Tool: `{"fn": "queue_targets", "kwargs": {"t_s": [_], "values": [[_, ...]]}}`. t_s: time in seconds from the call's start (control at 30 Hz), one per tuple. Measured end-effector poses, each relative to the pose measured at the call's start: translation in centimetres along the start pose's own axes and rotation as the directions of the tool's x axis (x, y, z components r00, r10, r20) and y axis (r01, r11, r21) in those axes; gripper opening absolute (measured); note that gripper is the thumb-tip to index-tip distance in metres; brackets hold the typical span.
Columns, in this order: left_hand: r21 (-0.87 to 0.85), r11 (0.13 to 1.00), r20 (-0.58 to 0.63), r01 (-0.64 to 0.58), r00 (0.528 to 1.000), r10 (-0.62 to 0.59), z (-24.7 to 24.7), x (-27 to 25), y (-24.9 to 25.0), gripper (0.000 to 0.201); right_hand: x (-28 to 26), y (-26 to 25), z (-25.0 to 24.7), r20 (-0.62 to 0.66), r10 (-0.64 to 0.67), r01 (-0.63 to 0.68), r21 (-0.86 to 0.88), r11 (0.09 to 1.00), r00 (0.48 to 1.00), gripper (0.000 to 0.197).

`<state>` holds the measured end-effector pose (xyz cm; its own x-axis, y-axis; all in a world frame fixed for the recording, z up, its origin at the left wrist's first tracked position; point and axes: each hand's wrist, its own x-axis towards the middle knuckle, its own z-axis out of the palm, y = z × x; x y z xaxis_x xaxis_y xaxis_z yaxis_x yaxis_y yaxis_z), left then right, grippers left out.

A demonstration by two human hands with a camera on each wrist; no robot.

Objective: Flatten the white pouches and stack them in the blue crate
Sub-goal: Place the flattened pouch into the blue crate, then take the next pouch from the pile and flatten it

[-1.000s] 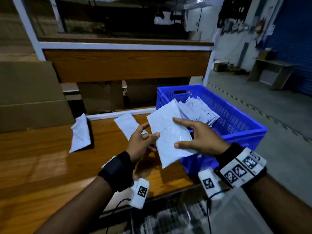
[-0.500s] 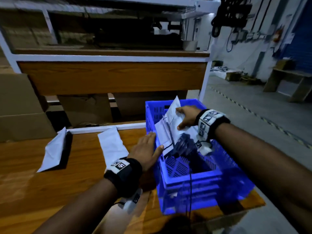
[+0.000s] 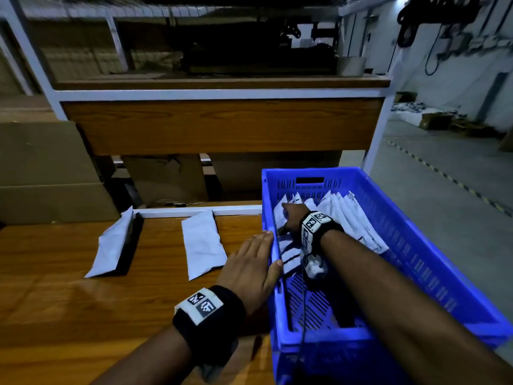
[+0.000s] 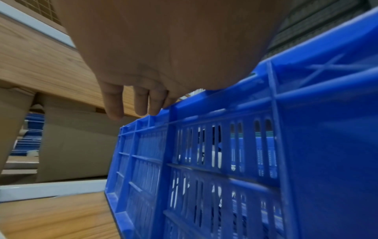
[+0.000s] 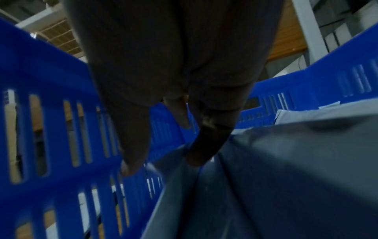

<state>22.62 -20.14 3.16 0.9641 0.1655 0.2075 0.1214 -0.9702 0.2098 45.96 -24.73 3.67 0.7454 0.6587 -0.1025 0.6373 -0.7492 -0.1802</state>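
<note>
1. The right hand (image 3: pixel 291 219) reaches into the blue slatted plastic crate (image 3: pixel 416 259), fingers on the leaning white pouches (image 3: pixel 349 218); whether it grasps one, I cannot tell.
2. The left hand (image 3: pixel 251 269) rests flat and relaxed on the crate's nine-o'clock rim.
3. Risk: the leaning stack may slump once unsupported.
</note>
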Motion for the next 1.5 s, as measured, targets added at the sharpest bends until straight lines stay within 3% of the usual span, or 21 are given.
{"fn": "queue_targets", "kwargs": {"t_s": [0.13,0.3,0.4,0.53,0.7,0.77,0.93,1.0,1.1,1.27,1.33,1.43,1.5], "values": [[-0.015,1.0,0.01,-0.004,1.0,0.004,-0.1,0.1,-0.1,0.081,-0.2,0.5,-1.6,0.0,0.005,-0.005,0.113,0.994,1.0,0.091],[-0.162,0.986,0.007,-0.049,0.999,0.051,-0.2,-0.5,-1.8,0.072,-2.0,-1.2,-4.8,-0.089,-0.058,0.065,0.084,0.994,0.994,0.065],[-0.215,0.975,0.056,0.052,0.998,-0.041,0.9,-1.1,-5.4,0.065,-4.3,-3.8,-7.0,-0.086,-0.134,0.137,0.03,0.99,0.987,0.061],[-0.037,0.956,0.278,0.29,0.922,-0.269,2.3,-1.7,-11.7,0.069,-8.7,-8.5,-9.2,0.005,-0.18,0.18,-0.042,0.983,0.984,0.06],[0.126,0.97,0.38,0.206,0.893,-0.239,5.7,-1.8,-18.0,0.075,-13.2,-14.0,-9.1,0.075,-0.19,0.196,-0.08,0.977,0.979,0.061],[0.137,0.977,0.434,0.162,0.877,-0.206,6.7,-2.6,-19.0,0.081,-14.5,-16.1,-8.0,0.102,-0.171,0.183,-0.118,0.976,0.98,0.06],[0.131,0.991,0.439,0.023,0.895,-0.079,6.2,-6.5,-19.8,0.083,-17.6,-20.9,-2.8,0.116,-0.109,0.12,-0.093,0.988,0.987,0.056],[0.091,0.995,0.468,-0.048,0.884,0.0,4.8,-9.3,-19.7,0.08,-18.6,-22.3,0.0,0.13,-0.07,0.079,-0.062,0.995,0.989,0.052],[0.039,0.988,0.421,-0.152,0.899,0.122,3.0,-14.6,-20.0,0.077,-19.4,-23.7,4.8,0.131,-0.02,0.022,-0.019,1.0,0.991,0.047],[-0.016,0.93,0.416,-0.368,0.843,0.341,2.9,-22.2,-22.7,0.07,-21.6,-25.1,12.1,0.121,-0.046,0.033,0.101,0.994,0.992,0.045],[-0.06,0.935,0.389,-0.351,0.854,0.345,2.9,-24.5,-23.8,0.061,-23.2,-25.6,14.4,0.116,-0.088,0.079,0.081,0.994,0.989,0.044],[0.009,0.95,0.386,-0.312,0.878,0.285,2.6,-27.2,-25.4,0.054,-25.6,-26.0,17.5,0.177,-0.101,0.112,-0.052,0.992,0.979,0.049],[0.065,0.967,0.341,-0.245,0.916,0.21,1.8,-28.0,-25.6,0.054,-26.6,-26.4,19.0,0.105,-0.102,0.11,-0.068,0.992,0.989,0.05]]}}
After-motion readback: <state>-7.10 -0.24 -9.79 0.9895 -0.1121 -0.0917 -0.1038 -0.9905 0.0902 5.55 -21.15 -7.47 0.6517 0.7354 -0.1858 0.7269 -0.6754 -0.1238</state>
